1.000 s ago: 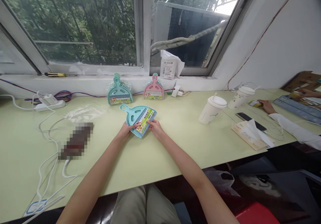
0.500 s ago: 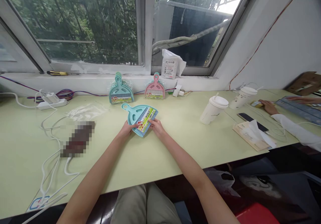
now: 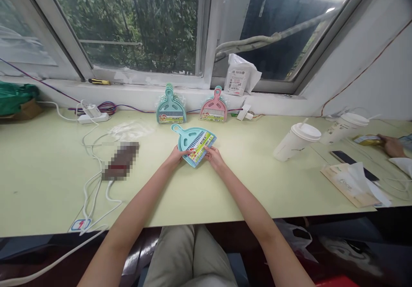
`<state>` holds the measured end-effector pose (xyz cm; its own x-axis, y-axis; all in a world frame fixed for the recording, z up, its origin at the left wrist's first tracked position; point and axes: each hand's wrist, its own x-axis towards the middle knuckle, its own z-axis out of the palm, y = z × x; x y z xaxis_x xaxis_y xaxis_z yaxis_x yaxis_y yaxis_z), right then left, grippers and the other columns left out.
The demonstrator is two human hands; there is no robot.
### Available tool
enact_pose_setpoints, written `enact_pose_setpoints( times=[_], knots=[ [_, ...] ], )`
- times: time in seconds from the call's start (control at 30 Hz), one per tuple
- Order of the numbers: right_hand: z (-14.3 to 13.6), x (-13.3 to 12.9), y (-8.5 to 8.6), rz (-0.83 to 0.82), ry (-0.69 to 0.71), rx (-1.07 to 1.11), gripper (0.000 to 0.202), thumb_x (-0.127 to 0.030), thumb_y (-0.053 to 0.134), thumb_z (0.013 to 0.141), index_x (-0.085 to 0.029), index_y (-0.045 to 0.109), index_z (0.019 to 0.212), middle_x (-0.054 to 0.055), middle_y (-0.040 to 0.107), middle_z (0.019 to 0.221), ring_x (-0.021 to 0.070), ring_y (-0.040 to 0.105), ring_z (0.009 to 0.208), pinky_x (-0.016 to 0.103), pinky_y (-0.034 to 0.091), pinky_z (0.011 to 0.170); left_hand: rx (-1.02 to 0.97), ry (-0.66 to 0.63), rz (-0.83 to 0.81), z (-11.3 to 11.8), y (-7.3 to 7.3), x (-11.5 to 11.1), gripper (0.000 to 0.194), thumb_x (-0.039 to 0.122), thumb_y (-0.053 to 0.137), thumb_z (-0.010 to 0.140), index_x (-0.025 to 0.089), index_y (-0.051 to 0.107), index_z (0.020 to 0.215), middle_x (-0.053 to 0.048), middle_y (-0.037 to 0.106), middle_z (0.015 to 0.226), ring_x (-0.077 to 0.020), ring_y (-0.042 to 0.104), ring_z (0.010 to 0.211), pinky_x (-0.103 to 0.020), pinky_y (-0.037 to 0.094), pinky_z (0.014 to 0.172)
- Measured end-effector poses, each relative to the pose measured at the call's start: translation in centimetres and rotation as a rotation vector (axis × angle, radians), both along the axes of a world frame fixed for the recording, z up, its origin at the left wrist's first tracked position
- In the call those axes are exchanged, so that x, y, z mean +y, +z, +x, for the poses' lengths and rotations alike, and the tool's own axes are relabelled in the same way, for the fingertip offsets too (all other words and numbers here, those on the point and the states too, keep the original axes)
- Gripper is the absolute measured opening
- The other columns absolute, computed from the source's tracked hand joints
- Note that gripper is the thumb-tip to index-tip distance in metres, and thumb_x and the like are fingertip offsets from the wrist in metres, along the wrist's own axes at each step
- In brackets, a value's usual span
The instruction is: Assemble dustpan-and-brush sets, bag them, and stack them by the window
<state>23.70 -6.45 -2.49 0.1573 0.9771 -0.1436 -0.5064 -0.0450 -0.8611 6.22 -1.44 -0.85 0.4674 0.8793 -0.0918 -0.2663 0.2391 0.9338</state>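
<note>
Between my hands is a turquoise dustpan and brush set with a printed label across its bristles, tilted with its handle toward the upper left. My left hand grips the lower left edge, thumb on the front. My right hand pinches the lower right edge beside the label. Behind it, against the wall, a stack of turquoise dustpan sets leans upright in clear wrapping. To its right stand pink dustpan sets, also wrapped.
Two white lidded cups with straws, a tissue pack and a phone lie to the right, near another person's hand. Leftward are a pixelated dark object, white cables and a power strip. A yellow-handled tool rests on the sill.
The camera view has turned left, so things appear farther right. Both my hands keep their hold on the dustpan set. At right, the other person's hand has a yellow item.
</note>
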Motion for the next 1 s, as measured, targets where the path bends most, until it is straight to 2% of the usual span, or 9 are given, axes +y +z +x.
enact_pose_setpoints(
  times=[0.3,0.53,1.0],
  knots=[
    [0.1,-0.1,-0.2,0.011,0.013,0.015,0.011,-0.019,0.071,0.074,-0.016,0.067,0.084,0.004,0.075,0.087,0.0155,0.070,0.071,0.025,0.058,0.066,0.010,-0.034,-0.011,-0.1,-0.4,0.2,0.058,0.019,0.086,0.045,0.014,0.062,0.097,-0.009,0.066,0.103,-0.0291,0.063,0.103,-0.046,0.049,0.094],
    [0.3,-0.1,-0.6,0.043,0.035,0.024,0.017,-0.024,0.073,0.073,-0.016,0.067,0.087,0.004,0.075,0.089,0.0155,0.070,0.073,0.025,0.059,0.068,0.000,-0.031,0.018,-0.2,-0.3,0.2,0.060,0.019,0.086,0.045,0.015,0.062,0.099,-0.009,0.067,0.102,-0.0306,0.062,0.105,-0.047,0.049,0.094],
    [0.2,0.0,-1.0,0.047,0.014,-0.018,0.021,-0.021,0.077,0.068,-0.017,0.066,0.086,0.004,0.074,0.093,0.0180,0.071,0.081,0.029,0.060,0.072,-0.005,-0.065,0.015,-0.2,-1.0,0.6,0.059,0.019,0.085,0.047,0.014,0.060,0.101,-0.009,0.067,0.104,-0.0278,0.064,0.100,-0.047,0.048,0.095]
  ],
)
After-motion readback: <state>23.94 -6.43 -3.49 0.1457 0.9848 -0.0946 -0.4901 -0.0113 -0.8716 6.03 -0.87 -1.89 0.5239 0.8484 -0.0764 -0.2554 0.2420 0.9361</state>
